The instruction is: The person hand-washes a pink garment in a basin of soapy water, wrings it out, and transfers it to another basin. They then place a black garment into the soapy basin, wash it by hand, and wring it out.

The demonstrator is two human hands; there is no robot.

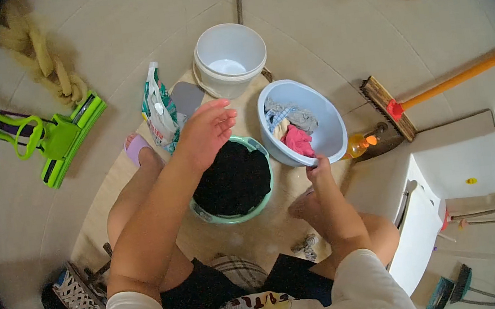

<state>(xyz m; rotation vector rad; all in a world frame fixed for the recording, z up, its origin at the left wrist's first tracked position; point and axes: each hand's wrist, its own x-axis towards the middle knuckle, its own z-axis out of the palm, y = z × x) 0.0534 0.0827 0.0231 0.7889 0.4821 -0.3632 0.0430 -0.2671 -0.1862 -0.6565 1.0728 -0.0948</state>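
My right hand (319, 168) grips the near rim of a light blue plastic basin (333, 120). Several cloths lie in that basin, among them a pink cloth (297, 141), a grey cloth (303, 119) and a blue checked one. My left hand (213, 128) is raised with nothing in it, its fingers apart, above the far left side of a green plastic basin (255, 210). Dark cloth (232, 180) fills the green basin, which stands on the floor between my legs. Beyond my left hand stands a white plastic bucket (229, 53) with no contents visible.
A green-and-white plastic bag (160, 114) stands left of the bucket. On the right are a bottle of orange liquid (356, 145), a scrubbing brush with a wooden handle (391, 109) and a white toilet (423, 206). A green mop head (71, 135) hangs at the left wall.
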